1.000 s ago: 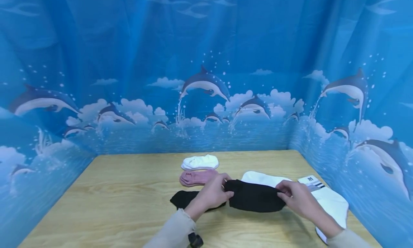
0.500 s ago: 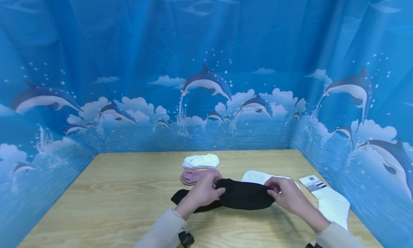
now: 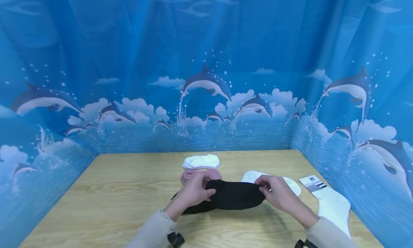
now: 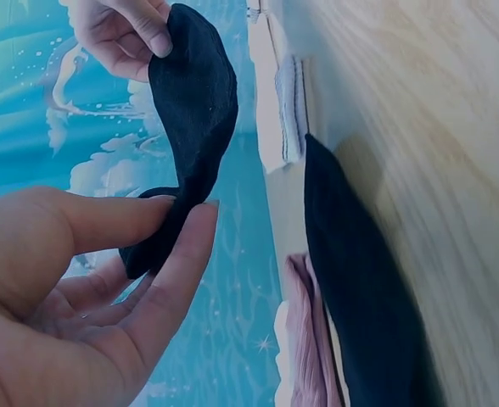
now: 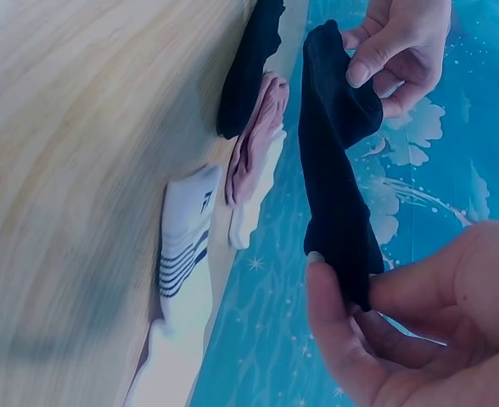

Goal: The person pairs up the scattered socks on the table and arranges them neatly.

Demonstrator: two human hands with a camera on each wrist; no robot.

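A black sock (image 3: 237, 196) hangs stretched sideways between my two hands, lifted off the table. My left hand (image 3: 193, 194) pinches its left end between thumb and fingers. The other end is gripped by my right hand (image 3: 277, 194), thumb against fingertips, as the right wrist view also shows. Beneath the left hand a second black sock (image 4: 360, 288) lies flat on the wood; in the head view the hand and the held sock partly cover it. Just behind the left hand is a pink sock pair (image 3: 213, 173).
White low socks (image 3: 200, 162) lie behind the pink pair. A white sock (image 3: 292, 185) is behind my right hand, and another with dark stripes (image 3: 332, 205) lies at the table's right. Blue dolphin curtains (image 3: 135, 79) line the wooden table's (image 3: 106, 197) back and sides.
Both hands have shifted left with the held black sock, bringing it over the black sock on the table. More of the white sock behind the right hand now shows.
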